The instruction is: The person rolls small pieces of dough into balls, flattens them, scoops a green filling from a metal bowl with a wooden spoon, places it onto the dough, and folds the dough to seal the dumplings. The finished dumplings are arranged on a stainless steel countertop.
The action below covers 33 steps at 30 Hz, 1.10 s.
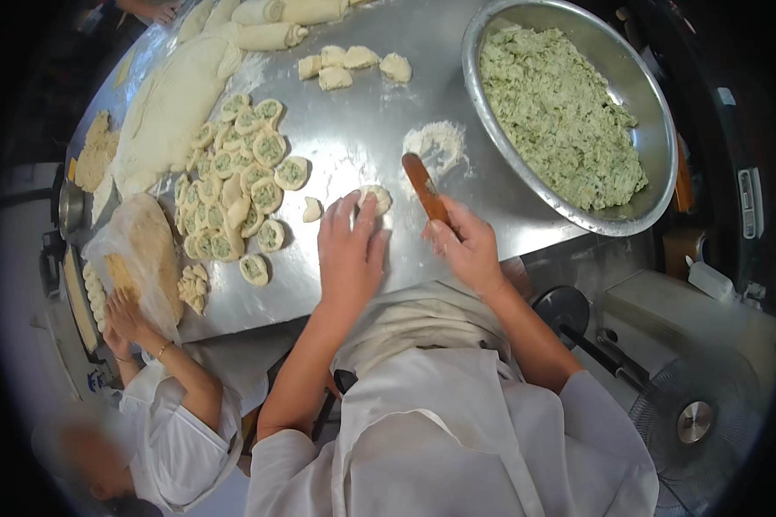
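Observation:
My left hand (351,252) lies palm down on the steel table, its fingertips on a small round of dough (376,200). In my right hand (467,245) is a brown wooden spatula or stick (425,189), its rounded end over a patch of white flour (436,145). A small dough scrap (312,209) sits just left of my left fingers. Farther left, many dough cups filled with green-flecked filling (268,147) lie close together. At the upper right stands a large steel bowl (659,129) holding pale green filling (556,116).
Cut dough pieces (334,78) and dough rolls (268,37) lie at the table's far side, beside a large dough sheet (171,110). A co-worker's hands (124,318) are at the left by plastic-covered dough (152,239). A fan (694,421) stands at lower right.

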### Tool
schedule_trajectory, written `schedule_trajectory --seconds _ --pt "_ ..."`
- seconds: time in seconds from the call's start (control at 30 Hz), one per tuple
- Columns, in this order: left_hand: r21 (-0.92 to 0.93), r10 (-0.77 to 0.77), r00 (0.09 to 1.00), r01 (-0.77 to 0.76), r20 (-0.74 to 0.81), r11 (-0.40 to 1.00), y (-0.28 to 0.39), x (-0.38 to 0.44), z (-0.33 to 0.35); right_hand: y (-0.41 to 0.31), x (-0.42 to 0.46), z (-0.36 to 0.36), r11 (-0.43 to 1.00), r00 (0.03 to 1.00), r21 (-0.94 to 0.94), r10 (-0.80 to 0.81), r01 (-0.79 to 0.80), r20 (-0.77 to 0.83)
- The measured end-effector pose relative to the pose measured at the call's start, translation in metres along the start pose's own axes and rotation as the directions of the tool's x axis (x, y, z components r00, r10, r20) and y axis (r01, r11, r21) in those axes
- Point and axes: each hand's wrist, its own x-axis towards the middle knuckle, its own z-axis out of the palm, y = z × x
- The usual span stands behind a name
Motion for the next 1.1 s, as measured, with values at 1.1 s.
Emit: schedule_trajectory --seconds 1.1 --pt "-0.195 -0.081 0.996 0.087 0.035 0.977 0.011 0.022 0.017 -0.146 0.098 -0.236 0.688 0.956 -0.696 -0.01 -0.206 -0.293"
